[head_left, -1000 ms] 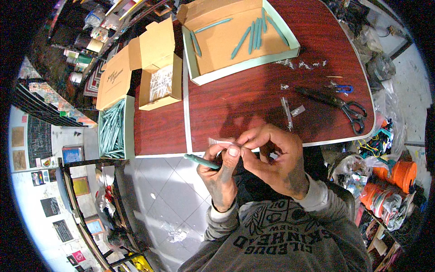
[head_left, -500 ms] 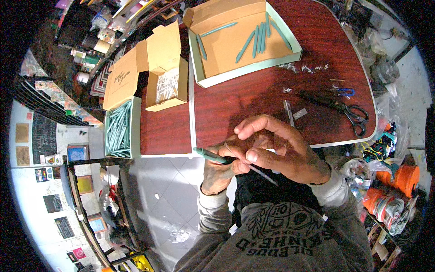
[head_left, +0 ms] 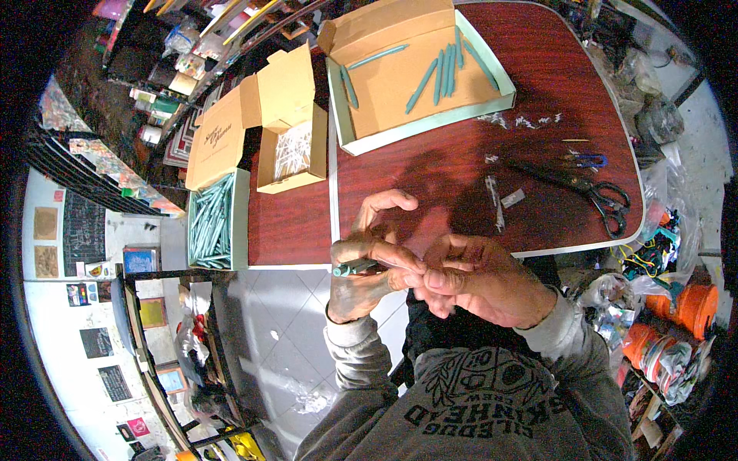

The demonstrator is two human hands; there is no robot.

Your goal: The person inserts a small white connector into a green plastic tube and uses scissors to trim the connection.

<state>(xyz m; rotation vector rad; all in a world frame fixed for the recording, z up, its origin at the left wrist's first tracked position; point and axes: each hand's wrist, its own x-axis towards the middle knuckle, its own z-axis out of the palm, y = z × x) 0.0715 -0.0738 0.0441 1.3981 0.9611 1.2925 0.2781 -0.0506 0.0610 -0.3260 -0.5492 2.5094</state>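
My left hand (head_left: 361,265) is wrapped round a teal pen-like stick (head_left: 355,267), whose end sticks out at the left. Its index finger and thumb reach right and meet the fingertips of my right hand (head_left: 488,280). My right hand is closed in a pinch there, and a thin pale sliver shows between the fingertips, too small to name. Both hands are in front of the table's near edge, above my lap. Beyond them, a shallow box (head_left: 430,131) with a mint-coloured rim holds several similar teal sticks (head_left: 444,73).
Left on the dark red table (head_left: 288,223) stand a box (head_left: 240,230) packed with teal sticks and a carton (head_left: 292,180) of thin white pieces. Black scissors (head_left: 607,201), a blue-handled tool (head_left: 588,160) and white scraps (head_left: 496,203) lie right. Orange buckets (head_left: 684,307) stand beyond the right edge.
My right hand has moved down and its fingers have closed against my left fingertips. My left index finger has lifted and spread. A thin grey rod below the hands no longer shows.
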